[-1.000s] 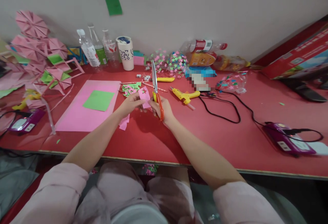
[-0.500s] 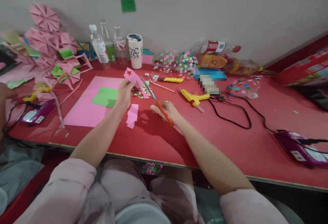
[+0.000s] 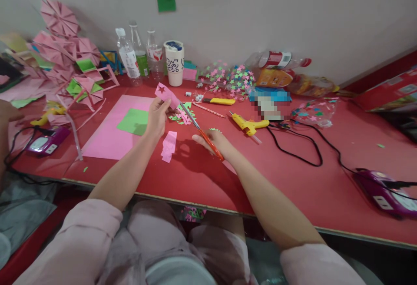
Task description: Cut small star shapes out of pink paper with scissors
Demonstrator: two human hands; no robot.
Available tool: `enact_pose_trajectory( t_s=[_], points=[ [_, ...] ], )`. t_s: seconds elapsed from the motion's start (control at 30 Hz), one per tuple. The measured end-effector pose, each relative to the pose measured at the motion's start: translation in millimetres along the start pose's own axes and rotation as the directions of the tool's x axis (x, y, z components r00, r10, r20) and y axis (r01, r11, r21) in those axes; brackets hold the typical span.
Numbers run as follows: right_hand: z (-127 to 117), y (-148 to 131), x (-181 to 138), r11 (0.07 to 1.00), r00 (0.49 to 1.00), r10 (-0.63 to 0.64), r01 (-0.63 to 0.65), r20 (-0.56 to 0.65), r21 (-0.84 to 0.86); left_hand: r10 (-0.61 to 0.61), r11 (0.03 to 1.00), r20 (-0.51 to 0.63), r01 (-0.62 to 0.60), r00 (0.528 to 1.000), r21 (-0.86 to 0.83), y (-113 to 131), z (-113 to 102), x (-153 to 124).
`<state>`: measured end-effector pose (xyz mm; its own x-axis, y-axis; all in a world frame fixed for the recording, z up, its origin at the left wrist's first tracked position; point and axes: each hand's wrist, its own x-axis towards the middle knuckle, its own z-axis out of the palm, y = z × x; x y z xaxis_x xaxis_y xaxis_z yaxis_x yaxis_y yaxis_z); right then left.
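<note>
Pinched in my left hand point(image 3: 157, 117) is a small pink paper piece point(image 3: 168, 95) with a star-shaped hole in it. My right hand point(image 3: 213, 142) grips scissors with orange-red handles point(image 3: 213, 145); their blades point up and left, with the tips at the right edge of the pink piece. Below my left hand, pink paper strips point(image 3: 169, 147) lie on the red table point(image 3: 202, 180). Green and pink paper scraps point(image 3: 184, 114) are heaped behind the blades. A green paper sheet point(image 3: 133, 121) rests on a larger pink sheet point(image 3: 104, 139) to the left.
A yellow glue gun point(image 3: 249, 125) and a yellow utility knife point(image 3: 220, 101) lie to the right. Bottles point(image 3: 128, 59) and a white tumbler point(image 3: 175, 65) stand along the wall. Pink paper models point(image 3: 65, 46) fill the back left. A purple power strip point(image 3: 386, 191) sits far right. Another person's hand point(image 3: 9, 113) is at far left.
The scissor blades have come up to the pink paper's right edge and closed further. My left hand still holds the paper. The view has shifted slightly.
</note>
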<state>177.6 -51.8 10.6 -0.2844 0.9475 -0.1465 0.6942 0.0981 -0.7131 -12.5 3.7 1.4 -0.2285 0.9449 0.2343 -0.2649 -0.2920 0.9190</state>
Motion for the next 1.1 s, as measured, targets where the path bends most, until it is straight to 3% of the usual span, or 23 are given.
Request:
enact_pose_trajectory(
  t_s=[0.27,0.5,0.6,1.1],
  points=[
    [-0.3,-0.3,-0.3,1.000,1.000,-0.005,0.005,0.012,-0.018,0.003,0.999,0.062,-0.001,0.998,-0.043,0.8,-6.9,7.0],
    [0.6,3.2,1.9,1.000,0.999,-0.009,0.008,-0.039,-0.013,-0.067,0.996,0.081,0.062,0.994,0.057,6.7,-7.7,5.8],
    [0.8,4.2,2.9,1.000,0.999,-0.003,0.003,-0.046,-0.007,-0.093,0.993,0.139,0.082,0.986,0.084,8.1,-6.4,3.3],
    [3.0,6.5,2.3,0.991,1.000,-0.006,0.002,0.026,0.132,-0.038,0.992,0.235,0.007,0.971,0.128,4.6,-7.3,2.0]
  ],
)
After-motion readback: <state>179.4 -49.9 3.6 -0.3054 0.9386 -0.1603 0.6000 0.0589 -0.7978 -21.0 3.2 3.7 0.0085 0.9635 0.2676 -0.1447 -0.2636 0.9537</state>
